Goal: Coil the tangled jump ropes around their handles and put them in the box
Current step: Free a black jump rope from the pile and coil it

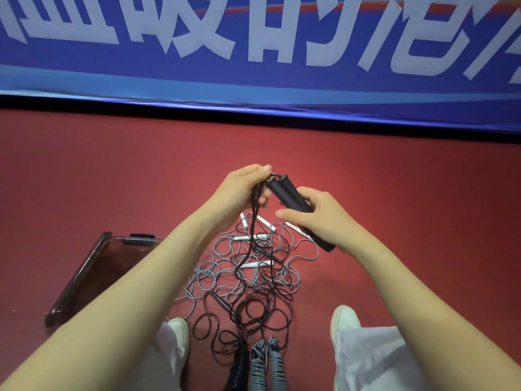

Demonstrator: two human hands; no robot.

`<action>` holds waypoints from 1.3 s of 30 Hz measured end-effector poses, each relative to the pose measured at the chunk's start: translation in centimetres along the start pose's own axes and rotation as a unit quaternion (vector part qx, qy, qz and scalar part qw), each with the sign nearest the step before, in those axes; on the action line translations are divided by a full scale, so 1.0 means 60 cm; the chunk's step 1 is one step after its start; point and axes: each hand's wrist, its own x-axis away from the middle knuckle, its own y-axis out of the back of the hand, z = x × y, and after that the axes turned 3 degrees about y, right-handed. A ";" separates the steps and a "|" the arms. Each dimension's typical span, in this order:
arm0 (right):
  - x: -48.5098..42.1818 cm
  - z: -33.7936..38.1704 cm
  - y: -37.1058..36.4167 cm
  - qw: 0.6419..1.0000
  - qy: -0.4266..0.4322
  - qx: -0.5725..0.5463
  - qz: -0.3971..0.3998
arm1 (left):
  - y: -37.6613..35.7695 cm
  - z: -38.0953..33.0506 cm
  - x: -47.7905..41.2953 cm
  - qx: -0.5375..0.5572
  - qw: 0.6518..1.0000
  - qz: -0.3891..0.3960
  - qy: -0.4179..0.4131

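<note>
Blue banner [84, 69] bears cropped white Chinese characters; right hand [318, 218] grips black handles [284, 193], left hand [242, 187] pinches black rope [253, 221].

Noted matt, rubbery finish on black handles [290, 198]; slick plastic sheen on black rope [254, 221]; duller matt on grey ropes [203, 273]; smooth hard plastic on white handles [255, 264]. Box [84, 275]: dark see-through plastic, glossy. Floor [394, 193]: matt, fine-grained. Trousers [375, 359]: white cloth.

Red floor [394, 193] throughout; blue banner [253, 83] with large white characters along the far side; my white left shoe [180, 334] and right shoe [345, 320] near, under pale trousers [375, 362].
</note>
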 end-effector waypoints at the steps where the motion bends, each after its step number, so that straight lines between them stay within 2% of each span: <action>1: -0.001 -0.003 -0.001 1.000 0.003 0.021 -0.006 | 0.000 0.000 0.000 0.010 1.000 -0.009 0.000; 4: -0.001 -0.010 -0.004 0.995 0.003 0.102 -0.009 | 0.002 -0.003 -0.001 0.020 0.999 -0.031 -0.008; 9: 0.002 -0.012 -0.007 0.994 -0.002 0.101 0.029 | 0.003 -0.004 -0.005 0.039 0.997 -0.061 -0.015; 13: 0.001 -0.009 -0.006 0.997 0.006 0.078 0.015 | 0.005 -0.007 -0.007 0.044 0.998 -0.049 -0.024; 18: 0.001 -0.007 -0.002 0.995 0.004 0.095 -0.043 | 0.002 -0.009 -0.005 0.018 0.999 -0.039 -0.034; 21: -0.013 -0.009 0.003 0.987 0.016 0.116 -0.110 | 0.005 -0.016 -0.007 0.003 0.999 -0.041 -0.021; 23: -0.028 -0.011 0.005 0.983 0.013 0.043 -0.175 | 0.004 -0.019 -0.005 -0.029 0.999 -0.019 -0.006; 26: -0.050 0.001 0.013 0.951 -0.010 -0.162 -0.263 | -0.009 -0.012 0.000 -0.057 0.998 0.019 0.020; 30: -0.060 0.026 0.013 0.871 -0.011 -0.417 -0.259 | -0.029 -0.003 0.008 -0.027 0.998 0.045 0.044; 33: -0.055 0.025 0.001 0.827 -0.008 -0.510 -0.237 | -0.035 0.007 0.008 -0.035 0.995 0.060 0.069; 35: -0.056 0.019 -0.007 0.833 -0.024 -0.508 -0.218 | -0.031 0.013 0.005 -0.058 0.992 0.068 0.088; 37: -0.061 0.012 -0.013 0.863 -0.033 -0.463 -0.201 | -0.017 0.019 0.002 -0.117 0.985 0.067 0.109; 39: -0.068 0.006 -0.018 0.889 -0.042 -0.417 -0.184 | 0.002 0.015 -0.003 -0.179 0.979 0.010 0.102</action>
